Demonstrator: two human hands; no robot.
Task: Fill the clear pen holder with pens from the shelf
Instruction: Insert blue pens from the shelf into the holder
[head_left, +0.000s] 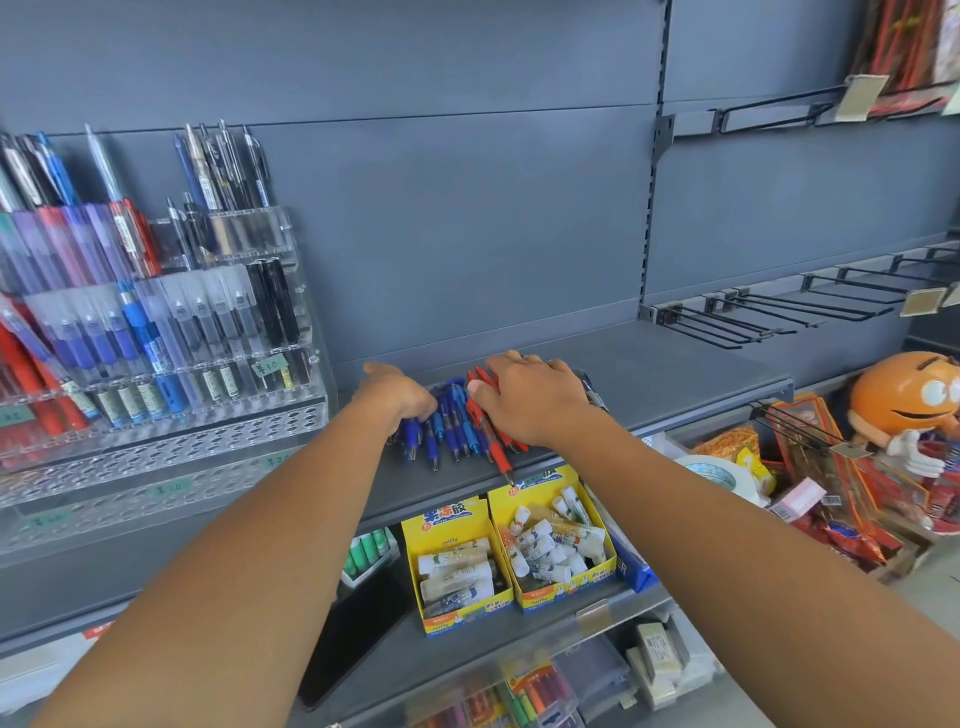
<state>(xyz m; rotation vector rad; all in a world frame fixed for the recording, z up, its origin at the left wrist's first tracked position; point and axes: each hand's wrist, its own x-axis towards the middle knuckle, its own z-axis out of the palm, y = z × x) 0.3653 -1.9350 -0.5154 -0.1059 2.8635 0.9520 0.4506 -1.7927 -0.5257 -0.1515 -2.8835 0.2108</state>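
While both bare arms reach forward from the lower edge of the view, the nearest stock is a pair of yellow cardboard display boxes (563, 590) of white glue sticks on the shelf below. They are tipped back so that their contents face the shopper, and the fronts read "miffy". The blue characters on the left header are too soft to read.

Above them, on the flat grey metal shelf (675, 374), the left hand (400, 397) curls down over the blue plastic click pens (457, 426), with its fingertips hidden under the knuckles. The right hand (530, 400) cups the red plastic click pens (500, 452), thumb against one barrel and fingers wrapped over the far side. The pens lie side by side with their tips toward the person. I judge that the hands are herding them from both flanks into one bundle, so that many can be lifted at once.

Further left stands the clear acrylic tiered pen holder (218, 426), stepped so that each row shows above the one in front. It already carries purple, blue, black and red pens. A green handwritten tag (269, 367) on it reads "¥1.0"; the other tags are blurred.

Black wire display hooks (753, 322) jut from the back panel at the far right.
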